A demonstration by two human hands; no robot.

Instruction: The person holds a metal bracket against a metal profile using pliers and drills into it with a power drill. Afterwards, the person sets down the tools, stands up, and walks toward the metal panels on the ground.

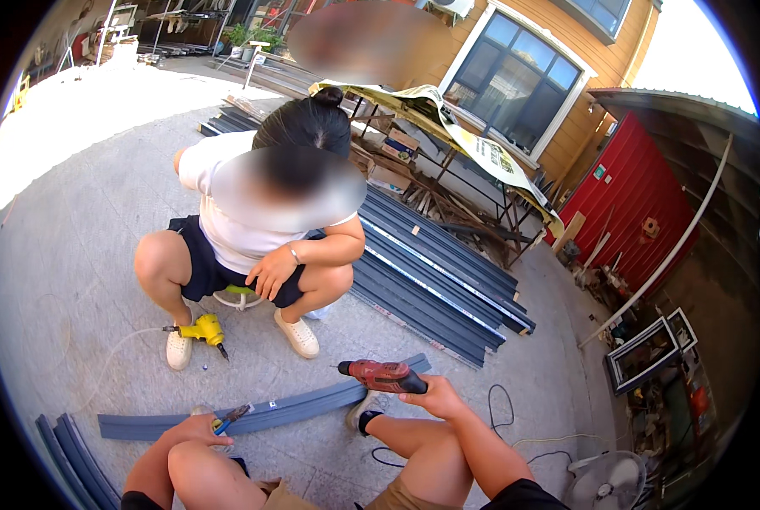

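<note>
Ok, head cam live. My right hand [433,398] is wrapped tight round the grip of a dark red power drill [383,375], fingers fully closed on it. Drill lies roughly level, bit end pointing to my left, sitting just above the right end of the long grey metal profile [265,414] that runs across the concrete ground [65,280] in front of my knees.

My left hand [195,427] is down at the profile, fingers curled closed on a small tool w/ a yellow-and-blue handle [226,419]; its dark tip rests on the profile's top face. Can't tell what kind of tool it is, too small. My shoe [361,413] is planted right against the profile near the drill.

More grey profiles [74,455] lie at lower left, just beside my left knee, ends curving w/ the lens.

Opposite me, a second person in a white top [235,229] and dark shorts squats on a low green stool [237,294], forearms folded over knees, hands holding nothing. A yellow drill [201,329] lies on the ground by that person's shoe, white cable trailing off to the left.

Behind them: big stack of dark grey profiles [435,276], a cluttered table w/ a yellowish sheet over it [448,127], red metal door [631,200] further right. Lower right: a white fan [608,480] and a window frame [648,353] on the ground. Black cable [499,408] loops near my right leg.
</note>
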